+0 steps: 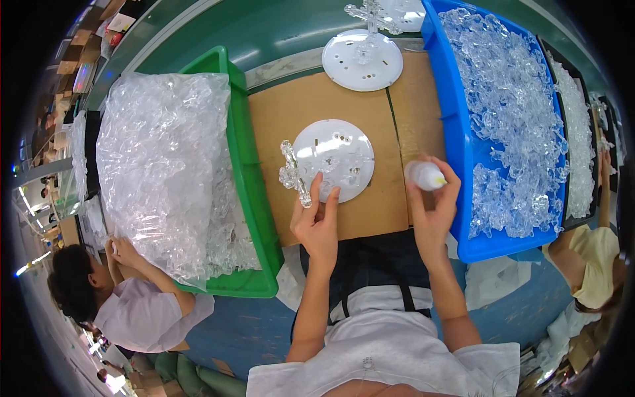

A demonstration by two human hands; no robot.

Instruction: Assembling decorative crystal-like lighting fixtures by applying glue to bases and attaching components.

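My left hand [317, 230] has its thumb and fingers closed on a transparent plastic piece [290, 173] with ornate, knobbly arms. It holds the piece at the near left edge of a round white disc [354, 142], which has small holes and lies on the cardboard. Where the fingers grip, part of the piece is hidden. My right hand [436, 205] is wrapped round a small white squeeze bottle [421, 176] with a yellowish tip, held right of the disc and apart from it. Farther back, another white disc [344, 66] bears a similar transparent piece [372, 20] standing upright.
Left of the cardboard [278, 112] stands a green bin [254, 178] with a big bag of transparent parts [165, 159]. On the right, a blue bin [456, 126] holds many loose transparent parts. Co-workers sit at far left [142, 304] and far right [589, 264].
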